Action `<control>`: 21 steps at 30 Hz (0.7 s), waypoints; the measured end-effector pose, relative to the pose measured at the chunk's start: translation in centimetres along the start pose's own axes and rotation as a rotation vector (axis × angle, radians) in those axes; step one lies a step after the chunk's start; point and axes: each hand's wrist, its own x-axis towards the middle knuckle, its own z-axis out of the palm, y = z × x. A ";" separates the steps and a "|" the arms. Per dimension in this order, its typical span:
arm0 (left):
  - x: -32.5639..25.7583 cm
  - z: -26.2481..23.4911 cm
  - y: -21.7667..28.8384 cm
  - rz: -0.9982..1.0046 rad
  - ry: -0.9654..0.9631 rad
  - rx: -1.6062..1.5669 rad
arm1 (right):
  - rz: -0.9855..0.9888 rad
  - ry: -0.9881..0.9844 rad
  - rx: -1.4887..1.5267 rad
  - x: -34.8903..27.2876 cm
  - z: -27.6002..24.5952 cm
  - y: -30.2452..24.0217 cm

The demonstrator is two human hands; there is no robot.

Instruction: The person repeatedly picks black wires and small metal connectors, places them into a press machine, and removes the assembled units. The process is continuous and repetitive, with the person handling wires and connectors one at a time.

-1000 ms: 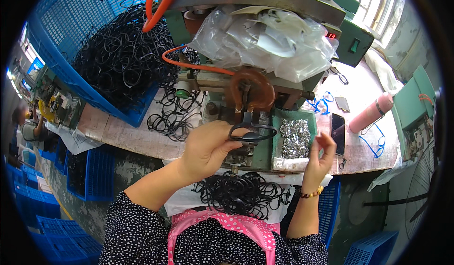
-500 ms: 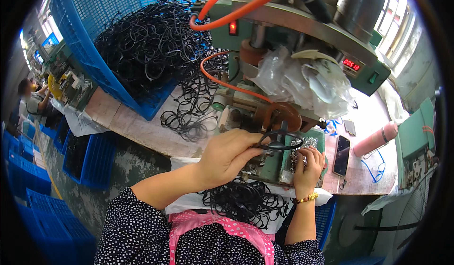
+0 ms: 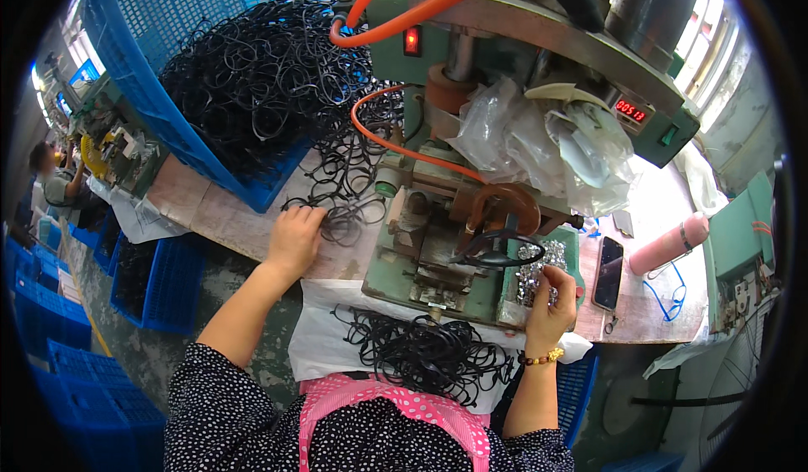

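Note:
At the edge of some loose black plastic loops (image 3: 341, 224) on the table, my left hand (image 3: 295, 238) bends its fingers down. They are closed, and what lies under them is hidden. One black loop-shaped piece (image 3: 501, 253) sits at the front of the green press (image 3: 383, 278), held by neither hand. My right hand (image 3: 551, 299) is at the near side of a tray of small shiny metal parts (image 3: 539, 274). Its thumb and forefinger are pinched together, and anything between them is too small to make out. More black loops (image 3: 429, 354) lie on a white cloth over my lap.
A blue crate (image 3: 181, 135) heaped with black loops leans at the back left. Plastic bags (image 3: 581, 144) hang from the press. To the right are a phone (image 3: 608, 274), a pink bottle (image 3: 669, 246) and a blue loop-shaped piece (image 3: 676, 295). Another person (image 3: 63, 181) sits far left.
My left hand has let go of the black piece at the press and moved left to the loose loops. The right hand has stayed by the tray, its fingers now drawn together.

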 end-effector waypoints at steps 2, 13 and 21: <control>0.7 -1.0 -0.5 0.040 0.040 -0.015 | 0.063 0.007 0.073 -0.1 0.1 0.1; 1.6 -7.7 0.9 -0.819 0.026 -1.496 | -0.148 -0.001 -0.077 0.4 -0.7 -0.7; 2.5 -8.6 5.4 -0.962 0.004 -1.900 | -0.047 -0.036 0.163 1.5 -0.1 -4.3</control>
